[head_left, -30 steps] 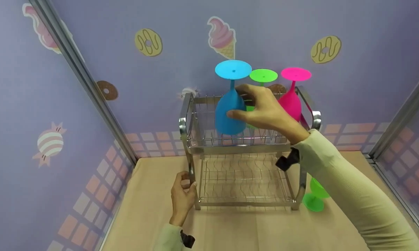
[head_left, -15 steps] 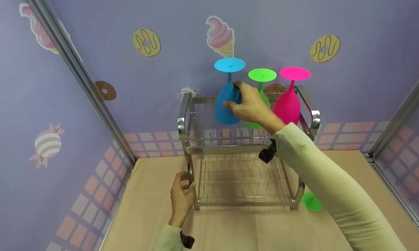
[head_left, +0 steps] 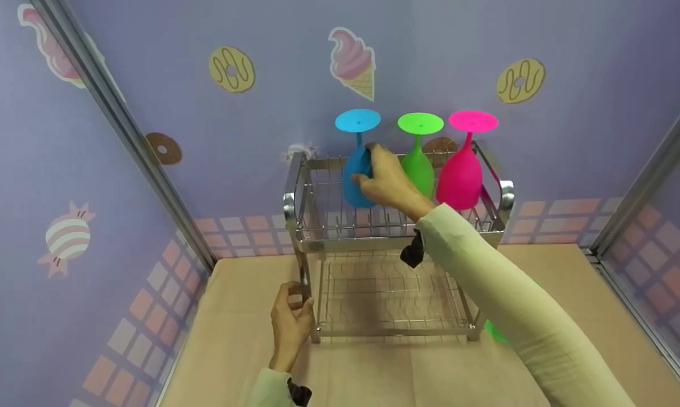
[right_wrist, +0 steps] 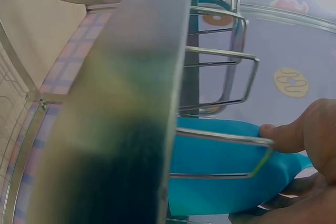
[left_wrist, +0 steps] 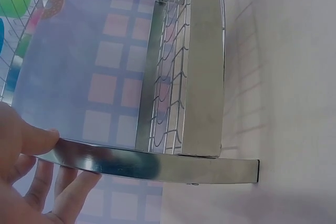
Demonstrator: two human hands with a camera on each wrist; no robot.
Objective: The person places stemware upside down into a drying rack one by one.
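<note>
My right hand (head_left: 388,176) holds a blue goblet (head_left: 358,169) upside down by its bowl, thumb on the near side. The goblet's rim is down among the wires of the upper tier of a metal dish rack (head_left: 351,244); in the right wrist view the blue bowl (right_wrist: 215,166) sits behind the wire loops. Beside it on that tier stand an inverted green goblet (head_left: 419,169) and an inverted pink goblet (head_left: 459,178). My left hand (head_left: 290,325) grips the rack's left upright; the left wrist view shows thumb and fingers around the metal post (left_wrist: 115,161).
The rack's lower tier (head_left: 390,299) has wavy wire dividers. On the table (head_left: 368,373), right of the rack, a green base (head_left: 495,332) shows, mostly hidden by my right sleeve (head_left: 509,305). A patterned wall (head_left: 283,102) stands close behind the rack.
My right hand has carried the blue goblet back and left, then lowered it into the upper tier. The left hand keeps its grip on the upright.
</note>
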